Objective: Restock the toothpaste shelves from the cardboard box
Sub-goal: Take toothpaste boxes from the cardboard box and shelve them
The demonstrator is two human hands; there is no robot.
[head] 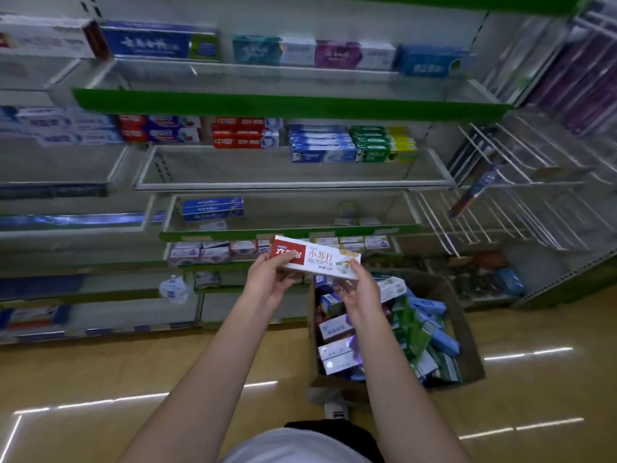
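The grip is two-handed: the left hand [267,279] is pinching the red end of a red-and-white toothpaste carton [315,259], thumb across its face, while the right hand [360,290] is cupping the white end from beneath with fingers loosely curled round the lower edge. The carton is being held level in the air, clear of everything, in front of the lower shelves.

At ten o'clock from the carton, red toothpaste cartons [245,132] are standing stacked on the wide middle shelf [293,186], whose front half is lying bare. At five o'clock, on the floor, the cardboard box [464,332] is sitting open and packed with more mixed cartons.

The step in hand looks like carrying one carton from box to shelf. The next move probably calls for lifting it toward twelve o'clock, finding the matching brand row, and sliding it in label-outward.
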